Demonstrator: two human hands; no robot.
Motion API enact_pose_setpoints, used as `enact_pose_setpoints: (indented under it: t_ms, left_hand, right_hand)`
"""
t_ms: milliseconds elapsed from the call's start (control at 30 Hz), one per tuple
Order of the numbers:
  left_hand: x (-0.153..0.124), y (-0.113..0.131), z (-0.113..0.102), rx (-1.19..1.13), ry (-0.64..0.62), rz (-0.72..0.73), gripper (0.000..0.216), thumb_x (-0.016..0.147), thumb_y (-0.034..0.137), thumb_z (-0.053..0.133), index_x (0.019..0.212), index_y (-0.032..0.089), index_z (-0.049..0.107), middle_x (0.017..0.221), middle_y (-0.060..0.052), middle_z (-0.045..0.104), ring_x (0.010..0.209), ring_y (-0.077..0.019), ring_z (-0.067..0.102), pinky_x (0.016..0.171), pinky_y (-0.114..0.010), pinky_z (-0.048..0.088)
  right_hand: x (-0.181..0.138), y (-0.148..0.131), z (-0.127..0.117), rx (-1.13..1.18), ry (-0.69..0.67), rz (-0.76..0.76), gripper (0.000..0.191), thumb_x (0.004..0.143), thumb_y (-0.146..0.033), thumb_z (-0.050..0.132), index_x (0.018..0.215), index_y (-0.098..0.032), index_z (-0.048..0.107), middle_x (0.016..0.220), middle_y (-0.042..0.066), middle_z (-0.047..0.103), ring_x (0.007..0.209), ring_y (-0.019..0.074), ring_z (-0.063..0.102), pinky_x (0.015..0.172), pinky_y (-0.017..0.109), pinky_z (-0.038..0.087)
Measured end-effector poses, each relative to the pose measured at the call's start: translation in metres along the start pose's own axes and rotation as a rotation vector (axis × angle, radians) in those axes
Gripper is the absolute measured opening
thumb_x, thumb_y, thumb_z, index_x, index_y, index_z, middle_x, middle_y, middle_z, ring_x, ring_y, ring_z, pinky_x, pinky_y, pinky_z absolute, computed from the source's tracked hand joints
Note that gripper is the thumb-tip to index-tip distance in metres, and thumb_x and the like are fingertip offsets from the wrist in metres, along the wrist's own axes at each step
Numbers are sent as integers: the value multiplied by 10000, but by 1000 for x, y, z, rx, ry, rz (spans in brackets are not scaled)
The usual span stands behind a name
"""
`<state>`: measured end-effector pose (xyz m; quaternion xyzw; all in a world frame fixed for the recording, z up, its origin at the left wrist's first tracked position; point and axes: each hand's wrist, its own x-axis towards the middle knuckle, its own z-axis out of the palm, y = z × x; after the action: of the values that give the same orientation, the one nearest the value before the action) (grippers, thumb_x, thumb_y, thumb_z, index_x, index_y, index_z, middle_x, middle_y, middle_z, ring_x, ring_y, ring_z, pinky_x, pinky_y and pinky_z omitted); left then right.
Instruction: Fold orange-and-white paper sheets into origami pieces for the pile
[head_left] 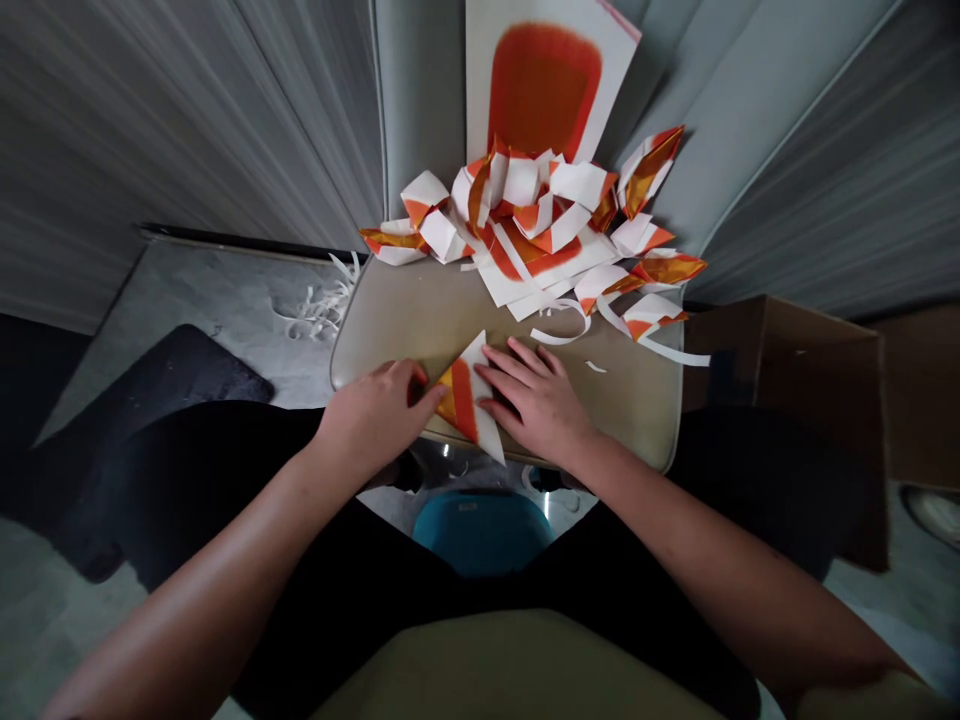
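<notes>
A folded white and orange paper triangle (pixel 471 400) lies at the near edge of a beige chair seat (pixel 405 310). My left hand (pixel 375 412) has its fingers curled and pinches the triangle's left corner. My right hand (pixel 536 400) lies flat on the seat with fingers stretched out, its fingertips pressing the triangle's right edge. A heap of folded white and orange paper pieces (pixel 540 215) sits at the back of the seat.
A white sheet with a large orange patch (pixel 544 85) leans against the grey chair back. White paper strips (pixel 319 305) lie on the floor at the left. A brown cardboard box (pixel 795 370) stands at the right. A teal object (pixel 484 530) sits below the seat.
</notes>
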<state>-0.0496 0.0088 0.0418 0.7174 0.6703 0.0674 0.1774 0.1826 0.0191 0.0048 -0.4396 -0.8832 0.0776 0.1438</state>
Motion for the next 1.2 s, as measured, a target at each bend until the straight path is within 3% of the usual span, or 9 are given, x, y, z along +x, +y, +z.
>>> enact_pose_setpoints:
  t_ms: [200,333,467,633,800,900,967,1067,1200]
  left_hand:
    - [1,7,-1,-65,3,-25,231,903,443,671,788,243,667,784,-36,738,651,-214,650,541,-307,358]
    - [-3,11,2,-206,22,-90,234,872,417,689,733,234,648,737,-24,717,627,-192,620,557,-301,375]
    - [-4,10,6,-455,92,-151,221,823,412,727,931,221,749,772,-14,712,659,-176,638,614,-303,462]
    - [2,15,4,-714,135,-174,458,788,455,763,1167,199,784,844,-26,703,651,-140,594,598,-282,469]
    - [1,26,-6,-852,184,-104,431,772,469,794,1107,198,809,949,-49,740,800,-164,638,721,-290,515]
    - [-1,32,-5,-928,212,-67,439,763,482,806,1091,191,807,1000,-58,745,837,-172,645,765,-301,525]
    - [0,35,-1,-956,225,-48,435,753,479,820,1076,188,809,979,-55,735,822,-168,638,763,-303,519]
    - [3,39,4,-973,205,4,420,754,452,831,1077,184,809,977,-53,730,850,-174,643,788,-302,510]
    - [10,45,3,-932,155,92,410,777,477,811,1049,170,819,934,-52,723,854,-185,631,775,-294,489]
  right_hand:
    - [0,1,1,-3,0,0,423,1060,-411,493,1426,-253,633,1560,43,566,1474,338,465,1152,606,405]
    - [1,-1,0,3,-7,3,414,1062,-413,486,1419,-270,640,1563,39,563,1479,343,458,1155,613,410]
    - [2,0,-1,91,43,27,399,1049,-405,515,1395,-265,654,1539,64,587,1466,330,480,1174,588,418]
    - [3,8,0,406,287,251,672,990,-451,600,1575,-165,433,1509,187,589,1406,309,556,1163,521,468]
    - [6,11,-5,680,291,470,762,987,-596,541,1615,-202,365,1498,186,599,1378,288,591,1085,477,530]
    - [9,8,-19,856,233,490,677,989,-675,467,1468,-204,552,1352,153,700,1228,267,680,967,411,578]
    - [10,6,-31,1027,182,472,589,961,-703,493,1213,-213,699,1126,110,767,1033,256,720,881,394,581]
    - [11,4,-46,1195,247,502,462,867,-688,646,867,-230,697,821,24,701,790,197,653,748,341,533]
    - [11,7,-54,1220,306,558,357,850,-578,695,797,-226,672,768,-9,640,765,166,577,718,305,454]
